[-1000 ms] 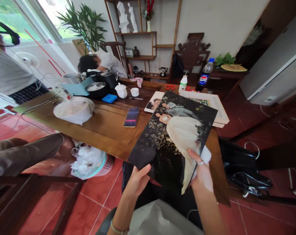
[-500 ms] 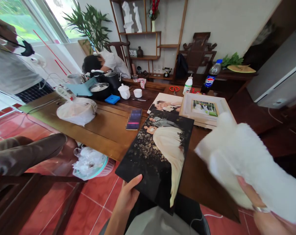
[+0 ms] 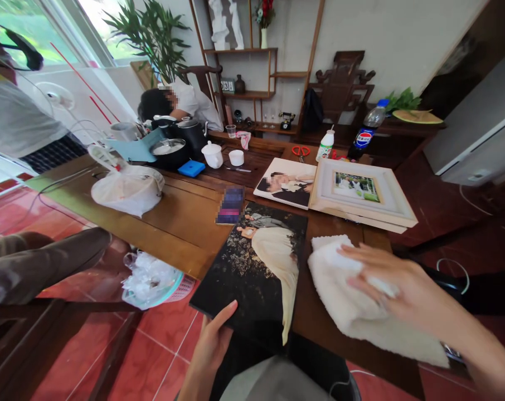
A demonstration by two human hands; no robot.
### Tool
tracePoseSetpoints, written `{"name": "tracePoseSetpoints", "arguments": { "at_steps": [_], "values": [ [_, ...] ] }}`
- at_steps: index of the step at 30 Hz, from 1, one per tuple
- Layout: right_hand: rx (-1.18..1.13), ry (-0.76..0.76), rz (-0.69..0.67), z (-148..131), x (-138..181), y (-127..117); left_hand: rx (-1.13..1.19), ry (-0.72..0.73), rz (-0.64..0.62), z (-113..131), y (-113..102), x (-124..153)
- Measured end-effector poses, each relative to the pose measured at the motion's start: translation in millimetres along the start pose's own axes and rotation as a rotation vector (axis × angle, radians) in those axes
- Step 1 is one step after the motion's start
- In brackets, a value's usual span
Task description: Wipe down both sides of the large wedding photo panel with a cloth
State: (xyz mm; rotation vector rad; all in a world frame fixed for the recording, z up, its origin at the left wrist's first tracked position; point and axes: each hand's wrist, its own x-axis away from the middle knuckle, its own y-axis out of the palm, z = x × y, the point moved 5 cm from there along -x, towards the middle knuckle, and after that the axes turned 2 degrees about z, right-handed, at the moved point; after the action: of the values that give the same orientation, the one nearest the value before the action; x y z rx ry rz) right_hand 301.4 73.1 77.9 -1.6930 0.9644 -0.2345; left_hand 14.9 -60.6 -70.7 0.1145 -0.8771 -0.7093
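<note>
My left hand (image 3: 215,338) grips the lower left edge of a dark photo panel (image 3: 261,267), thumb on its face. Printed on it are a couple and a long cream gown. The panel is tilted, its far end over the table edge. To the right a white towel (image 3: 336,295) lies bunched on the table. Over the towel is my right hand (image 3: 394,284), slightly blurred, fingers stretched out, with a white fold showing between them. Beyond the panel are a smaller photo panel (image 3: 273,188) and a white picture frame (image 3: 397,195) with a photo in it.
On the wooden table (image 3: 185,223) lie a phone (image 3: 230,205), red-handled scissors (image 3: 301,151) and a bagged round container (image 3: 127,192). A cola bottle (image 3: 363,133) stands behind the frame. A waste basket (image 3: 181,287) is below left. One person leans at the far side; another stands left.
My right hand has brought the towel down from the air onto the table, moving left, and its fingers have stretched out. The photo panel has shifted slightly left and lower in view.
</note>
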Motion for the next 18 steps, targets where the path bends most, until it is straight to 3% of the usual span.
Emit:
{"name": "tracePoseSetpoints", "arguments": {
  "at_steps": [3,7,9,14,18],
  "values": [
    [0.094,0.021,0.011,24.3,-79.2,10.4,0.007,0.027,-0.014,3.2,6.0,-1.8],
    [0.327,-0.110,-0.128,50.2,-173.7,66.1,0.024,0.010,-0.019,4.1,13.2,-2.8],
    [0.444,-0.059,-0.201,64.5,-205.9,90.8,0.031,0.001,-0.001,5.3,14.9,-4.1],
    [0.485,0.098,-0.411,95.4,-244.7,121.4,0.038,-0.004,-0.008,10.5,17.7,-10.3],
    [0.462,0.001,-0.431,100.1,-251.8,127.3,0.017,-0.020,-0.007,11.6,15.4,-14.9]
  ]
}}
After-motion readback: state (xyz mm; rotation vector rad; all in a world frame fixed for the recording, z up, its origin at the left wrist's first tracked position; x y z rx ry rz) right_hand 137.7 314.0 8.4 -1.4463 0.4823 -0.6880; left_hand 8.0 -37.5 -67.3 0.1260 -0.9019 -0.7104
